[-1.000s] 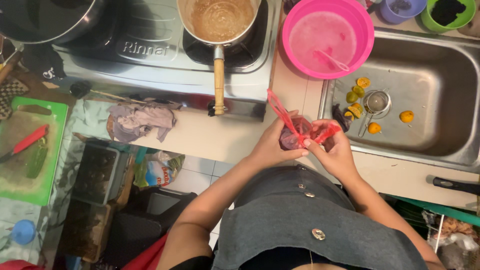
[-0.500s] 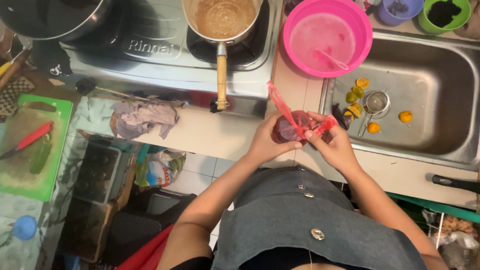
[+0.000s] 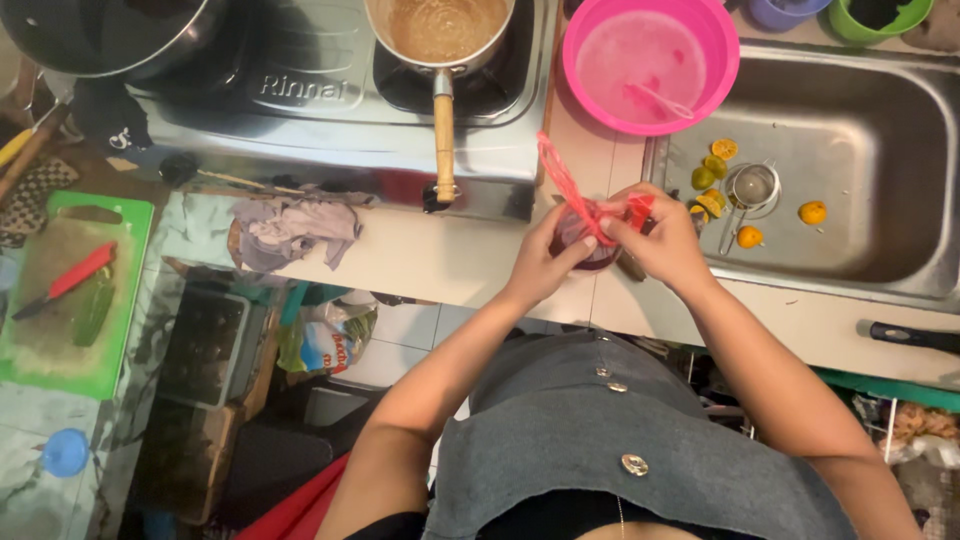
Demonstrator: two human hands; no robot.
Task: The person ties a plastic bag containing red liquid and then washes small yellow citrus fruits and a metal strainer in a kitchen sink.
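Note:
Both my hands meet over the counter edge beside the sink, working on a small filled clear plastic bag (image 3: pixel 583 243) with dark reddish contents. My left hand (image 3: pixel 545 262) cups the bag from the left and below. My right hand (image 3: pixel 662 240) pinches its top, where a red string (image 3: pixel 562 180) is wound; a loose end of the string stands up toward the stove. Behind the hands sits a pink basin (image 3: pixel 648 62) with pinkish liquid and a small utensil in it.
A saucepan (image 3: pixel 440 30) with brown liquid stands on the gas stove (image 3: pixel 300 95), its wooden handle pointing at me. The steel sink (image 3: pixel 840 170) holds halved small citrus and a strainer. A grey rag (image 3: pixel 295 230) lies on the counter. A green cutting board (image 3: pixel 70 300) with a red-handled knife is at left.
My hands and the bag stayed in place. The loose end of the red string swung slightly as my right hand kept working at the bag's top.

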